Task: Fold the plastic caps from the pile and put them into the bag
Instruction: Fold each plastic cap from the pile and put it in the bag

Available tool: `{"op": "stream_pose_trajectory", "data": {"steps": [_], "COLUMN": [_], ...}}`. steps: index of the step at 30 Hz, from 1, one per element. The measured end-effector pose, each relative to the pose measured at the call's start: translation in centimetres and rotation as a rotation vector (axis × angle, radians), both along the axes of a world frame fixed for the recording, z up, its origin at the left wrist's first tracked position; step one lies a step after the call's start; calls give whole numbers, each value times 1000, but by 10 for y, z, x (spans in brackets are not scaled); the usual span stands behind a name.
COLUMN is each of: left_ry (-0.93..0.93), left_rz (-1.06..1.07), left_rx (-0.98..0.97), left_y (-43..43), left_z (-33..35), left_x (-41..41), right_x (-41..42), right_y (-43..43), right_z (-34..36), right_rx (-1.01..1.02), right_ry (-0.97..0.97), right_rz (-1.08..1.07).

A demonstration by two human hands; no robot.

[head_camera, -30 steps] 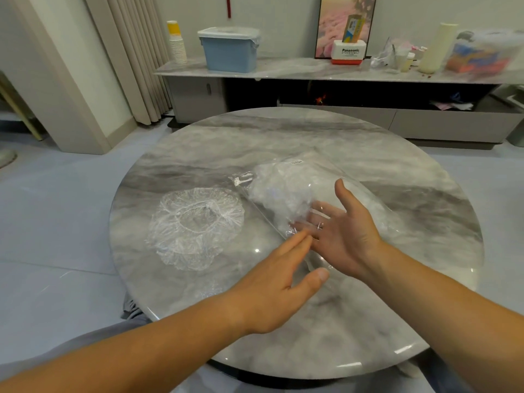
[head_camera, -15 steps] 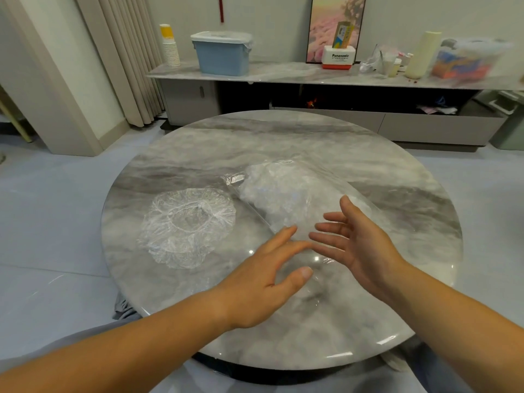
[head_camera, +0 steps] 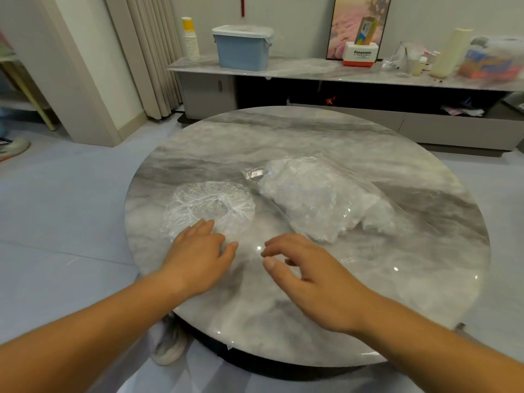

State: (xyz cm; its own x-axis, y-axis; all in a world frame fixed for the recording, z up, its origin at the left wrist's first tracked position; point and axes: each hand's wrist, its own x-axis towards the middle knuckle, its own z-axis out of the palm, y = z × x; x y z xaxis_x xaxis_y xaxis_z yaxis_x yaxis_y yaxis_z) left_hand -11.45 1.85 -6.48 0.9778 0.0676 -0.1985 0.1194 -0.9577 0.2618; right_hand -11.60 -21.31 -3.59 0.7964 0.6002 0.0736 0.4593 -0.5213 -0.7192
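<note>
A clear plastic cap with a crinkled elastic rim lies spread open on the left half of the round marble table. To its right lies a clear plastic bag stuffed with white folded caps, its opening toward the near right. My left hand hovers palm down at the cap's near edge, fingers relaxed, fingertips at the rim. My right hand hangs palm down over the bare tabletop just near the bag, fingers loosely curled, holding nothing.
Behind the table runs a low marble-topped cabinet carrying a blue lidded box, a stack of paper cups, a Panasonic box and other clutter. Curtains hang at the left. A shoe shows under the table's near edge.
Both hands left the bag's opening and swung left and nearer; my left hand now reaches the spread cap, my right turned palm down over the table. The camera view shifted left.
</note>
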Motion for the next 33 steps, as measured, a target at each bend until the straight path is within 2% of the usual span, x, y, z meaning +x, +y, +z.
{"op": "stream_pose_trajectory", "data": {"steps": [3, 8, 15, 18, 20, 22, 28, 33], "left_ry": [-34, -114, -287, -328, -288, -247, -218, -189], "left_rz": [-43, -70, -69, -188, -290, -383, -561, -605], "left_rx": [66, 41, 12, 54, 86, 90, 4, -101], "left_y": [10, 19, 21, 10, -1, -13, -35, -35], "left_z": [-6, -8, 0, 12, 15, 11, -11, -17], "left_x": [-1, 4, 6, -5, -19, -34, -65, -61], "right_x": [4, 15, 28, 30, 27, 20, -8, -23], "right_y": [7, -2, -13, -19, -27, -38, -59, -61], "right_z": [-20, -38, -38, -35, -34, -35, -38, -54], "right_rx": [-189, -279, -270, -249, -227, -188, -205, -346], "right_ry": [-24, -17, -40, -48, -50, -55, -187, -209], "right_rz": [33, 20, -90, -137, -140, -100, 238, 262]}}
